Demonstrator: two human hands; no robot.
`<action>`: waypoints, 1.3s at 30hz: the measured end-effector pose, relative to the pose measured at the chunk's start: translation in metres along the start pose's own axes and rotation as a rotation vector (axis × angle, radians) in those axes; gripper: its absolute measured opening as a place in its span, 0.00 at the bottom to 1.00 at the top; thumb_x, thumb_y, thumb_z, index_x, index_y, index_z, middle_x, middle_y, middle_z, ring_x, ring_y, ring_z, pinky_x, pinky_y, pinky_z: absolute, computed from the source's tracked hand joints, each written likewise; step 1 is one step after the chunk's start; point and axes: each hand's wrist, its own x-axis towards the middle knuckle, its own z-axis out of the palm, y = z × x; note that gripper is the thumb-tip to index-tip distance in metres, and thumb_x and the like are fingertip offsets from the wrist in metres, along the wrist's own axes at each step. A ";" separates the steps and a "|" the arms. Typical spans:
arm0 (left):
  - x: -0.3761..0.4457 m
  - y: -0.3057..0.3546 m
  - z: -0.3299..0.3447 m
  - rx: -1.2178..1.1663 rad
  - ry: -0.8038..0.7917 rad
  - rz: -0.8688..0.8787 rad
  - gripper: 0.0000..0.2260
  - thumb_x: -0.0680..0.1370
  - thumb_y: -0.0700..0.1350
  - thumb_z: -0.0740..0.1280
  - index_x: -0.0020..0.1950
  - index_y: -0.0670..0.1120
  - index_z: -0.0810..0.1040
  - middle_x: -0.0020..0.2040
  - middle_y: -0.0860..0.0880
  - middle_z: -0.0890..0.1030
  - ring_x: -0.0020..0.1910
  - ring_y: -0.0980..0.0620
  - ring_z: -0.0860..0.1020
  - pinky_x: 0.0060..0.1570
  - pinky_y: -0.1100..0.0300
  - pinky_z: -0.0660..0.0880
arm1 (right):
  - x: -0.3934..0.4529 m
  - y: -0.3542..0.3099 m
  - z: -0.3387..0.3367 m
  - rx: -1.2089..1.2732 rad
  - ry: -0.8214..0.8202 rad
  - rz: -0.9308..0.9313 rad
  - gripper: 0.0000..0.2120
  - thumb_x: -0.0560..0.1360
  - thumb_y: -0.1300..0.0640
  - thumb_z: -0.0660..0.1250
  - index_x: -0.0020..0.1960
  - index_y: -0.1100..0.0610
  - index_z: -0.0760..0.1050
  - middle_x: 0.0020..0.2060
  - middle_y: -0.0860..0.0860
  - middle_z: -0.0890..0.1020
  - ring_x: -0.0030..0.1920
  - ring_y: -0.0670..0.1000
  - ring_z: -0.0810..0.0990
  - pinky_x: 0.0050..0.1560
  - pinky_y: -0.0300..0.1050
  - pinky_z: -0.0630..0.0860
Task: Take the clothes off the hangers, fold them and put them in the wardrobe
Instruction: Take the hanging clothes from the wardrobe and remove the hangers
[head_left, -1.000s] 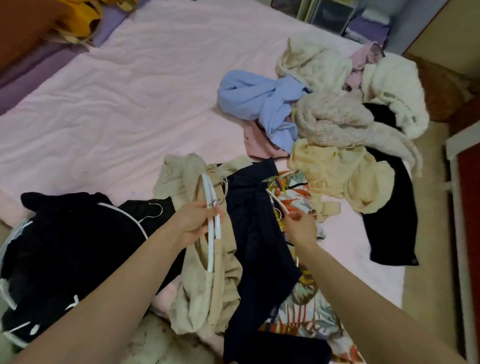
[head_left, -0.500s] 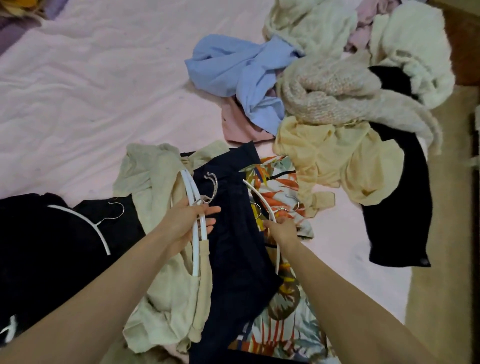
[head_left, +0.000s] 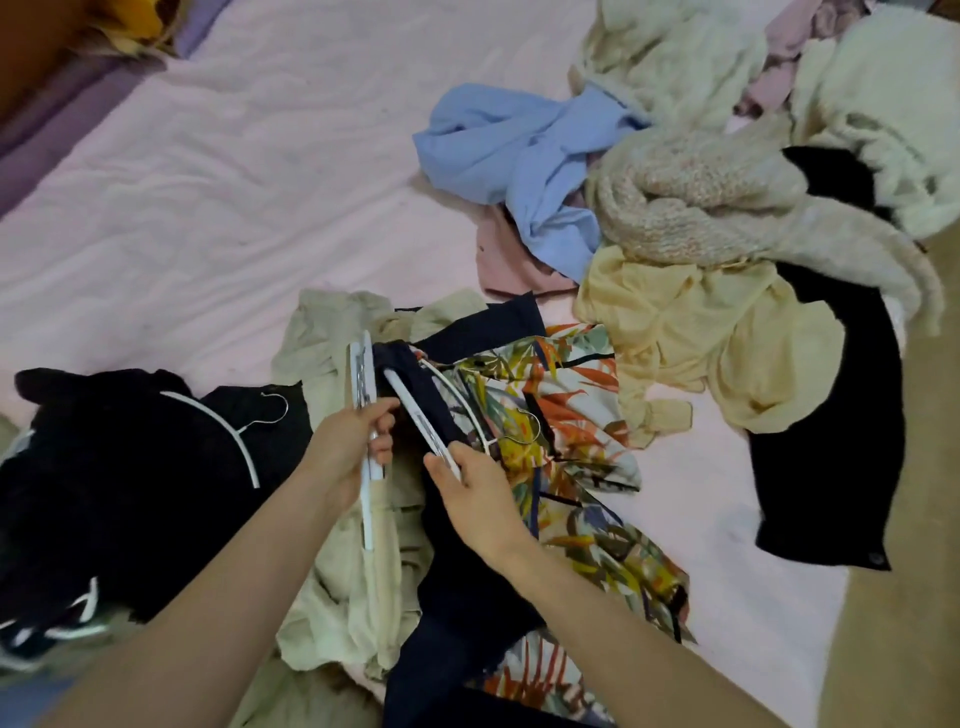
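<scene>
Hangers (head_left: 363, 395) sit pinched, apparently, between left fingers (head_left: 382, 413).

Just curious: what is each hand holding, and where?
Left hand grips white hangers mid-length. Right hand holds another white hanger by its lower end.

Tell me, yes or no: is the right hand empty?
No, the right hand grips a white hanger that lies across the navy garment.

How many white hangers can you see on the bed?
At least 4: a pair gripped by the left hand (white hangers), one held by the right hand (hanger), one on the floral garment, one on the black clothes. More may be buried.
</scene>
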 end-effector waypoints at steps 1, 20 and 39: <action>-0.002 0.001 -0.003 -0.022 0.016 -0.001 0.04 0.81 0.39 0.60 0.50 0.42 0.74 0.29 0.51 0.67 0.20 0.58 0.61 0.19 0.67 0.59 | 0.000 -0.003 0.005 0.019 -0.001 0.001 0.19 0.81 0.53 0.60 0.33 0.52 0.60 0.28 0.45 0.63 0.27 0.42 0.63 0.31 0.37 0.60; -0.282 0.160 -0.071 -0.182 -0.036 0.443 0.12 0.83 0.38 0.57 0.39 0.40 0.69 0.21 0.51 0.68 0.15 0.57 0.62 0.16 0.69 0.60 | -0.108 -0.272 0.024 0.104 0.016 -0.088 0.16 0.83 0.56 0.54 0.37 0.56 0.67 0.25 0.51 0.67 0.23 0.48 0.63 0.21 0.34 0.57; -0.585 0.124 -0.022 0.212 -0.436 0.830 0.08 0.81 0.41 0.61 0.45 0.40 0.75 0.24 0.49 0.74 0.22 0.53 0.75 0.21 0.65 0.70 | -0.427 -0.370 -0.077 0.273 0.362 -0.559 0.15 0.83 0.60 0.54 0.40 0.62 0.70 0.22 0.54 0.65 0.17 0.47 0.60 0.18 0.37 0.58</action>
